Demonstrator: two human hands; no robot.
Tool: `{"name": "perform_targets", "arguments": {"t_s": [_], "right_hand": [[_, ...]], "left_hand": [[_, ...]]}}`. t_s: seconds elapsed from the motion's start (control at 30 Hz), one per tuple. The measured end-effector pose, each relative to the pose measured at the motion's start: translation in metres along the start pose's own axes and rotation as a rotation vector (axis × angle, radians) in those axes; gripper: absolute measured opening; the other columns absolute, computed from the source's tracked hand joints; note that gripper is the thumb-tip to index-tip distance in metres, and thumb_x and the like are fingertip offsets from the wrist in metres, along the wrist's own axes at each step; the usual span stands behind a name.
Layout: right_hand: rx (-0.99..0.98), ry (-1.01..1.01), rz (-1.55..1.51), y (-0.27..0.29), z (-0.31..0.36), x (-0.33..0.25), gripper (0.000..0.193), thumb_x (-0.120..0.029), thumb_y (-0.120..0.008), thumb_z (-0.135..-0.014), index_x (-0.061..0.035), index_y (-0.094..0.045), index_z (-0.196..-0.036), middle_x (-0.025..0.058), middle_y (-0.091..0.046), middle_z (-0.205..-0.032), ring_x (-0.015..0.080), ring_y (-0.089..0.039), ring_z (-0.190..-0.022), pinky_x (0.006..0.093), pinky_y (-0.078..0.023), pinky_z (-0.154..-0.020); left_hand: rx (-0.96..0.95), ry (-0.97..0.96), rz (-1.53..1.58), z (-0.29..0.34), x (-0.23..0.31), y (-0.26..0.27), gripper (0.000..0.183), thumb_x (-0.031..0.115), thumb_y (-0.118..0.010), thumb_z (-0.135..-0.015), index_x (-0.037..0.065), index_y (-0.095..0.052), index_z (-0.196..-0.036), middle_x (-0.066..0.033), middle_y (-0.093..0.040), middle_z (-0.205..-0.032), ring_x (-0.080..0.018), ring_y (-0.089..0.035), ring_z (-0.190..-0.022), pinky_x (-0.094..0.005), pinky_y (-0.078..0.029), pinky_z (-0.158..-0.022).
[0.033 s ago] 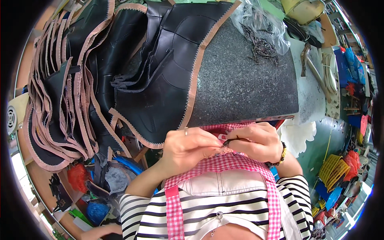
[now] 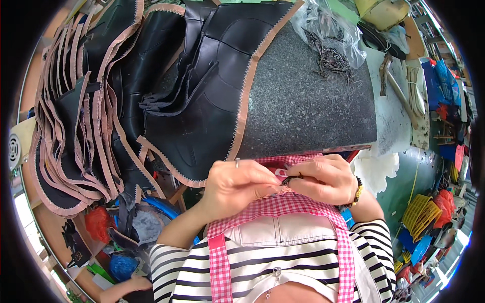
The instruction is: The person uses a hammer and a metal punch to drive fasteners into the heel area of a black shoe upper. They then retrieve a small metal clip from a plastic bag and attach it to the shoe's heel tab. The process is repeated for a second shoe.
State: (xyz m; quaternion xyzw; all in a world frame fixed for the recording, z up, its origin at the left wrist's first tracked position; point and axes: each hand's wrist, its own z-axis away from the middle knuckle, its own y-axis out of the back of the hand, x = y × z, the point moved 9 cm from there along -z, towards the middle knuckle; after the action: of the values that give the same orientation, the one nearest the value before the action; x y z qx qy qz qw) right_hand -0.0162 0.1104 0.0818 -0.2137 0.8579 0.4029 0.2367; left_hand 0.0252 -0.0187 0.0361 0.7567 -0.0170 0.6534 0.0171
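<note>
Close in front of my apron, both hands meet with their fingertips pinched together. My left hand (image 2: 241, 183) and my right hand (image 2: 326, 179) grip a small dark strip (image 2: 290, 179) between them. It looks thin and cord-like, and fingers cover most of it. Similar dark curly pieces (image 2: 334, 63) spill from a clear plastic bag (image 2: 321, 22) at the far side of the dark speckled work surface (image 2: 308, 106). Left of my hands lie black boot uppers (image 2: 217, 101) with tan zigzag-cut edges, the closest edge just beyond my left hand.
More boot uppers (image 2: 76, 136) are stacked at the left. A hammer (image 2: 399, 91) lies right of the work surface. Below the stack are a red bag (image 2: 98, 223) and a blue bundle (image 2: 123, 267). Another person's arm (image 2: 124, 290) shows at lower left. A yellow basket (image 2: 422, 217) stands at right.
My hands stay pinched together in nearly the same place, with only a slight shift of the fingers. The other person's arm at lower left has moved a little.
</note>
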Motion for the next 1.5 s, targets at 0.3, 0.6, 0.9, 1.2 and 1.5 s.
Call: {"name": "perform_targets", "arguments": {"t_s": [0.3, 0.6, 0.9, 1.2, 1.5], "right_hand": [[0.009, 0.29, 0.026, 0.009, -0.013, -0.004, 0.013, -0.005, -0.07, -0.071, -0.0024, -0.061, -0.081, 0.0162, -0.064, -0.089, 0.0224, -0.068, -0.066, 0.0295, -0.059, -0.058], [0.313, -0.735, -0.638, -0.005, 0.012, 0.061, 0.012, 0.004, -0.068, -0.085, 0.0004, -0.064, -0.096, 0.0121, -0.065, -0.112, 0.0143, -0.068, -0.092, 0.0281, -0.057, -0.076], [0.192, -0.747, -0.385, -0.006, 0.013, 0.064, 0.012, 0.002, -0.069, -0.084, 0.0023, -0.067, -0.095, 0.0105, -0.07, -0.089, 0.0159, -0.07, -0.082, 0.0267, -0.057, -0.072], [0.173, -0.555, 0.058, 0.002, 0.001, 0.035, 0.011, 0.001, -0.069, -0.081, 0.0021, -0.068, -0.092, 0.0155, -0.07, -0.096, 0.0259, -0.071, -0.077, 0.0308, -0.057, -0.065], [-0.022, -0.473, 0.177, -0.005, -0.001, 0.028, 0.023, -0.01, -0.066, -0.075, -0.0005, -0.062, -0.095, 0.0092, -0.064, -0.085, 0.0259, -0.067, -0.076, 0.0361, -0.054, -0.062]], "left_hand": [[-0.158, 0.609, 0.961, 0.002, -0.044, -0.036, 0.012, 0.007, -0.065, -0.091, -0.001, -0.062, -0.1, -0.0112, -0.069, -0.091, -0.0162, -0.069, -0.082, -0.0287, -0.059, -0.077], [0.201, 0.412, 0.429, -0.013, -0.043, -0.002, 0.02, 0.0, -0.066, -0.089, -0.005, -0.063, -0.109, -0.0127, -0.071, -0.099, -0.0142, -0.068, -0.088, -0.0278, -0.058, -0.081], [0.219, 0.451, 0.411, -0.008, -0.048, -0.001, 0.012, 0.009, -0.055, -0.098, -0.002, -0.057, -0.102, -0.0168, -0.07, -0.094, -0.0241, -0.072, -0.087, -0.0339, -0.06, -0.08], [0.416, 0.183, -0.117, 0.002, -0.02, 0.004, 0.007, 0.001, -0.066, -0.091, -0.005, -0.066, -0.095, -0.0094, -0.073, -0.083, -0.007, -0.067, -0.077, -0.0206, -0.054, -0.067], [0.426, 0.099, -0.224, 0.002, -0.018, -0.006, 0.005, -0.002, -0.066, -0.09, -0.005, -0.066, -0.093, -0.0073, -0.072, -0.082, -0.003, -0.062, -0.074, -0.0154, -0.048, -0.064]]}}
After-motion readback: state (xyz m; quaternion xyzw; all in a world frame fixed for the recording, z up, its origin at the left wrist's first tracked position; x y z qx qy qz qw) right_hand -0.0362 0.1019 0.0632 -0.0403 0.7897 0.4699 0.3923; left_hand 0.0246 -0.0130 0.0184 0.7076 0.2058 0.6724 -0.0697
